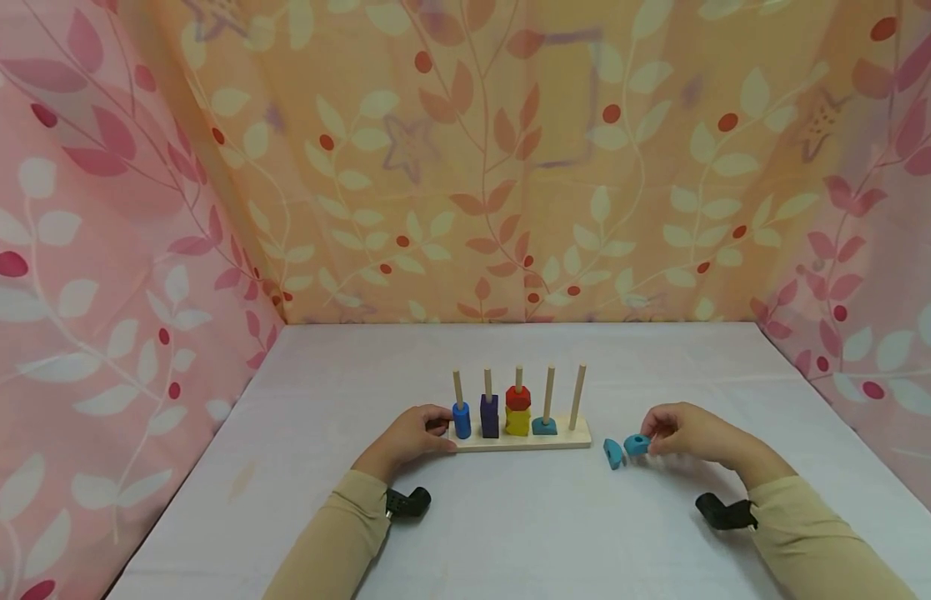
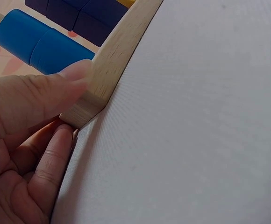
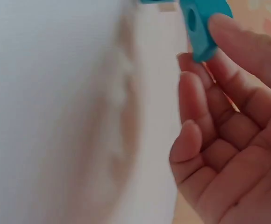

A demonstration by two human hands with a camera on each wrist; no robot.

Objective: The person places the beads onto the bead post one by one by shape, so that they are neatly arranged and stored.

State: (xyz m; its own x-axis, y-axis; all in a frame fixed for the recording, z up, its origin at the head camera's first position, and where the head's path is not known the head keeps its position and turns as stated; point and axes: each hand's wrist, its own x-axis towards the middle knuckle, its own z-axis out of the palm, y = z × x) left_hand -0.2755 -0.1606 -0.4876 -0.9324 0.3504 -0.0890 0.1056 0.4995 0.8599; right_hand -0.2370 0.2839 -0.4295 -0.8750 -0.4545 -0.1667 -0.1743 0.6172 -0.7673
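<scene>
A wooden peg board [image 1: 521,444] with several upright pegs stands mid-table. My left hand [image 1: 412,435] grips its left end; in the left wrist view the thumb [image 2: 77,72] lies on the board's edge beside blue cylinders [image 2: 37,39]. From left to right the pegs carry blue cylinders [image 1: 461,421], dark purple blocks [image 1: 489,417], yellow pieces [image 1: 518,421] topped by a red one [image 1: 518,397], and one teal half-round block [image 1: 544,427]. The rightmost peg [image 1: 578,397] is bare. My right hand [image 1: 683,432] pinches a teal half-round block [image 3: 203,28] with a hole, between thumb and fingers.
Another teal half-round block [image 1: 613,454] is on the table just left of the held one. A white cloth [image 1: 525,525] covers the table. Patterned curtains [image 1: 465,167] hang behind it and at both sides. Each wrist wears a black camera [image 1: 723,511].
</scene>
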